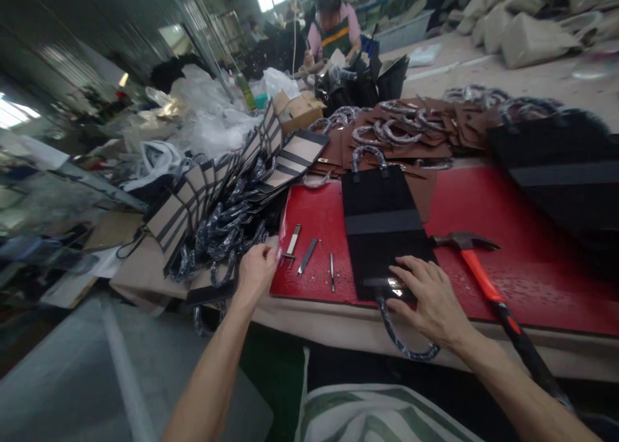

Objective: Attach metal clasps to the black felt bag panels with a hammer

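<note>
A black bag panel (382,223) with plastic-wrapped handles lies flat on a red board (309,203). Over its near end is my right hand (430,294), open, with fingers spread and fingertips around a shiny metal plate (395,286). A wrapped handle (399,339) hangs off the near edge below it. My left hand (258,268) is closed in a pinch at the board's left edge; a pale, filmy bit shows at its fingertips, too blurred to name. To its right lie two flat pronged punches (291,243) (307,256) and a thin metal tool (332,272).
A hammer (476,268) with an orange and black handle lies at right. Striped panels with wrapped handles (217,216) are heaped at left. Brown panels (406,133) pile up behind, and black panels (561,171) far right. A person (333,29) sits across the table.
</note>
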The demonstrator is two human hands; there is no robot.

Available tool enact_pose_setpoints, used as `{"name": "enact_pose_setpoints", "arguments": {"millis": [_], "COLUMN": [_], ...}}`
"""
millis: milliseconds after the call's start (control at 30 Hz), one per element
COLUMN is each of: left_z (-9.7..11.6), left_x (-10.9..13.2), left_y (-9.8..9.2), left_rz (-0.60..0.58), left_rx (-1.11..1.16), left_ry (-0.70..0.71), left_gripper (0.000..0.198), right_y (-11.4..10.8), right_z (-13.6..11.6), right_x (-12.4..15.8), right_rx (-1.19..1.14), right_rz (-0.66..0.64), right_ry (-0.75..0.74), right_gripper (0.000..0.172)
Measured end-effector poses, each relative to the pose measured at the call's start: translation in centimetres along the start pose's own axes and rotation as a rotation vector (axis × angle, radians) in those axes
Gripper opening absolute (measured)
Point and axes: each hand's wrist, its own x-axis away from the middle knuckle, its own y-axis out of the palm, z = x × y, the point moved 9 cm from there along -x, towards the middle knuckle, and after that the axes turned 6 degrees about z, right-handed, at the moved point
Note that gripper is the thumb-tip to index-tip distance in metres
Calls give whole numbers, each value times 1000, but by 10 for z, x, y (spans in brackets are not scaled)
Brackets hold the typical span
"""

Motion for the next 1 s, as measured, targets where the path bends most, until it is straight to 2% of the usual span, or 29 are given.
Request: {"name": "enact_pose_setpoints", "arguments": {"millis": [167, 367, 500, 567, 667, 767, 867, 1000], "left_z": [24, 27, 23, 16, 9, 12, 17, 14], "left_x": [-23, -43, -48, -44, -30, -14, -3, -2], "left_y": [33, 71, 78, 79, 77, 73, 65, 57], "left_rz": [-176, -369, -410, -428, -413, -361, -266, -146], "left_rx": [-101, -240, -164, 18, 518, 891, 984, 838], "left_ry": [86, 70, 45, -43, -227, -311, -274, -189], "left_gripper": [30, 29, 25, 22, 24, 37, 41, 32], "right_y": [-3, -5, -5, -5, -5, -4, -4, -5], "right_z": [-4, -7, -7, -7, -7, -7, -7, -6], "right_x": [-2, -1, -1, -1, -1, -1, -2, -1], "right_rx": [9, -7, -10, -15, -19, -20, -14, -6], "right_rz": [-13, -75, -97, -99, -104, -105, -97, -60], "right_ry": [17, 79, 105, 111, 112, 109, 101, 67], "right_gripper": [52, 56, 59, 58, 58, 58, 58, 57]}}
